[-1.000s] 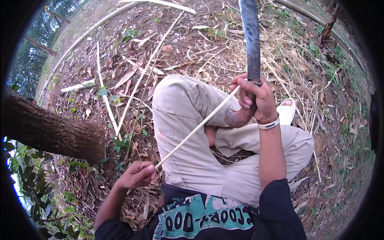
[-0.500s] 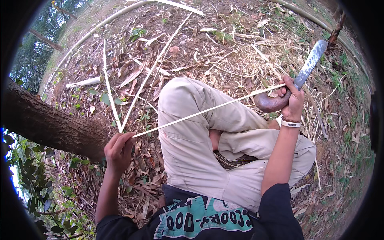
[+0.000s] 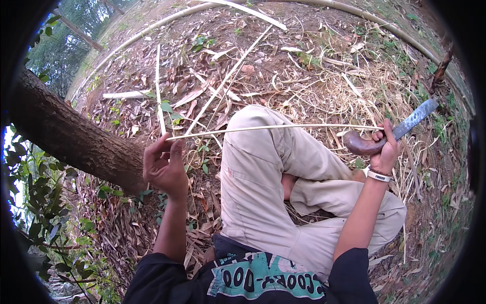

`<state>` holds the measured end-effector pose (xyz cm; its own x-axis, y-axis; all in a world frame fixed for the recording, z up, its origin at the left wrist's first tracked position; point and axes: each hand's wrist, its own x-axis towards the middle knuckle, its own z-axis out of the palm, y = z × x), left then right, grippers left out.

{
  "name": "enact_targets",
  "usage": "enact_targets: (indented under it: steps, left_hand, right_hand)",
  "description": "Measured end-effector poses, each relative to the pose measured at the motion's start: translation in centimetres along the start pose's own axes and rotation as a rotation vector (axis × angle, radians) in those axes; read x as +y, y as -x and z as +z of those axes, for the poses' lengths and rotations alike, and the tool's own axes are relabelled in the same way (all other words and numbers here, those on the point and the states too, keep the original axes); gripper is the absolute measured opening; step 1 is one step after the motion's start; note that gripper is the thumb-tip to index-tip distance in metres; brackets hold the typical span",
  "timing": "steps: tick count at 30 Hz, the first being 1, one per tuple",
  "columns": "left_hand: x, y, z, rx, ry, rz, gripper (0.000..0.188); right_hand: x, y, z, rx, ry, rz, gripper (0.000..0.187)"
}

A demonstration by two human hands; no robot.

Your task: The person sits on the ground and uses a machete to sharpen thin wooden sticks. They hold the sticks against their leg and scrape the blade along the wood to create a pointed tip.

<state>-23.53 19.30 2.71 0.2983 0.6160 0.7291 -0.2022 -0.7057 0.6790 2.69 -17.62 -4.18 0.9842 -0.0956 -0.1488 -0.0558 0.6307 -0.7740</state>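
A thin pale strip of split bamboo or cane (image 3: 304,125) stretches above my bent knee, bowing slightly upward. Its left end is pinched between the thumb and fingers of my left hand (image 3: 167,169). My right hand (image 3: 387,149) is closed around a knife (image 3: 361,144) with a curved brown wooden handle and a broad grey blade, which points up and to the right. The strip's right end meets the fingers of that same hand, above the handle; exactly how it is gripped there cannot be made out.
Leaning in from the left is a thick tree trunk (image 3: 76,131), close to my left hand. Longer pale strips (image 3: 230,78) lie on the leaf litter ahead. Curly shavings (image 3: 314,91) cover the ground beyond my legs. A long pole (image 3: 349,9) curves along the far side.
The strip has gone from a steep slant to nearly level as my left hand rose and turned palm-up. The knife blade now tilts lower to the right. The whole view has shifted.
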Motion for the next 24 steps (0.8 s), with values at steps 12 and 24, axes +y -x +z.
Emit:
enact_targets:
  steps: [12, 24]
  left_hand:
    - [0.2, 1.8, 3.6, 0.163, -0.16, -0.087, 0.019]
    - [-0.7, 1.5, 3.2, 0.26, -0.044, -0.215, 0.017]
  right_hand:
    - [3.6, 1.9, 1.8, 0.124, -0.181, -0.015, 0.018]
    - [4.4, 5.0, 4.7, 0.09, -0.291, 0.091, 0.015]
